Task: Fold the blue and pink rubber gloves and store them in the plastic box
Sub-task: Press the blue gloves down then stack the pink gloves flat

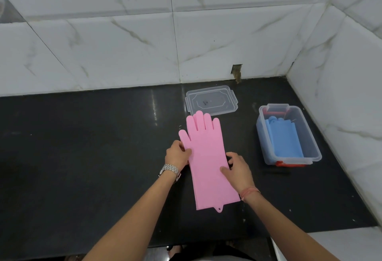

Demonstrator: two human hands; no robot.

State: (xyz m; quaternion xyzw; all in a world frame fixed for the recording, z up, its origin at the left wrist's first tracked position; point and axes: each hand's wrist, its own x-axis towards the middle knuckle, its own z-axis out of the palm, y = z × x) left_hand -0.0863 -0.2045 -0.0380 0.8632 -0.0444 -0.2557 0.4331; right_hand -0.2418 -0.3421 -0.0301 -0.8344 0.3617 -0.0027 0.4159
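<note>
A pink rubber glove [206,157] lies flat on the black counter, fingers pointing toward the wall. My left hand [177,154] pinches its left edge just below the thumb. On the glove's right edge rests my right hand [237,169], thumb on top and fingers curled at the side. To the right stands the clear plastic box [314,153] with orange latches, open. Blue glove material [285,140] lies folded inside it.
The box's clear lid [211,101] lies flat behind the pink glove's fingertips. White marble-tiled walls close the counter [82,147] at the back and right. The counter's front edge runs just below my forearms.
</note>
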